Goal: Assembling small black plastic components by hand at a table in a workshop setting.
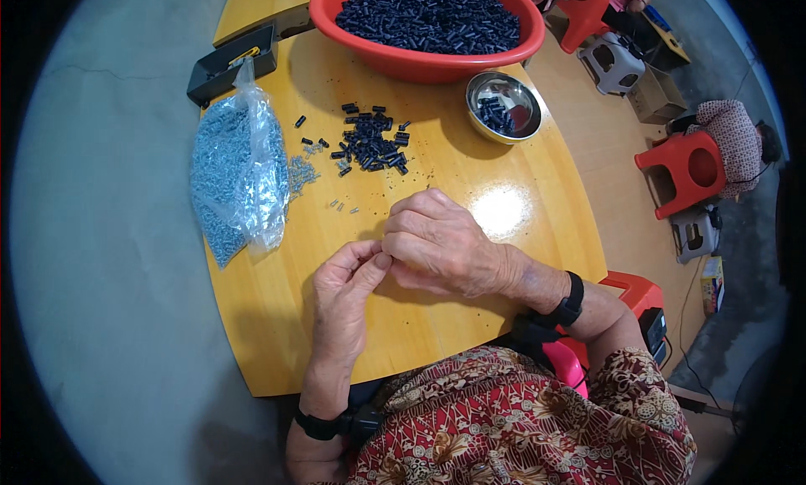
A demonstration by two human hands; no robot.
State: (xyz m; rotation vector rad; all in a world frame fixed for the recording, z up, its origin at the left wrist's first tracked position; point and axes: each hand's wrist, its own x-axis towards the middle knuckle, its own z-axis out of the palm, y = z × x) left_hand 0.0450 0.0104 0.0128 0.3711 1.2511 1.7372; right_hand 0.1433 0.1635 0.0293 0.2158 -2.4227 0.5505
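Observation:
My left hand (345,290) and my right hand (442,243) meet over the near part of the yellow table (403,334). Thumb and fingers of my left hand are pinched together against the curled fingers of my right. Whatever lies between them is hidden by the fingers. Beyond my hands is a loose pile of small black cylindrical pieces (373,141). A few small clear or silvery pins (342,206) lie between that pile and my left hand, and a cluster of similar pins (300,173) spreads out from a clear plastic bag (239,170).
A large red basin (428,63) full of black pieces stands at the far edge. Near it, a metal bowl (504,107) holds some more. A dark tray (232,65) sits behind the bag. At right are red stools (684,173) and a seated person (729,145).

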